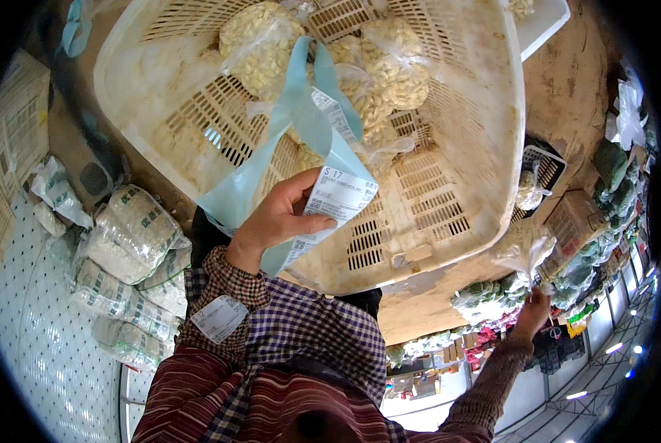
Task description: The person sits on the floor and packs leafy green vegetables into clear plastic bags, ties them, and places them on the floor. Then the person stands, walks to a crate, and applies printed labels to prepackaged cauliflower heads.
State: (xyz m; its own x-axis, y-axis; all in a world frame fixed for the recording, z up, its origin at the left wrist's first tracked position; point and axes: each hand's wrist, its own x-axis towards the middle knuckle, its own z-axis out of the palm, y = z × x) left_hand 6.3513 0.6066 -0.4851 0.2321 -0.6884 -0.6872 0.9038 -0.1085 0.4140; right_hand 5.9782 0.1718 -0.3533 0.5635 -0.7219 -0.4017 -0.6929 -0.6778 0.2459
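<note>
My left hand is closed, thumb and fingers pinching a strip of white printed labels. Its light blue backing loops up and down around the hand, over a big off-white plastic basket. Inside the basket lie several clear bags of pale, small pieces, which I cannot name. Far out to the right, my right hand is closed on the gathered neck of a clear plastic bag with pale contents. One loose label sticks to my left checked sleeve.
Filled clear bags are stacked at the left. A black crate with a bag stands right of the basket, near a cardboard box and bagged greens. A white container's corner juts in at the upper right.
</note>
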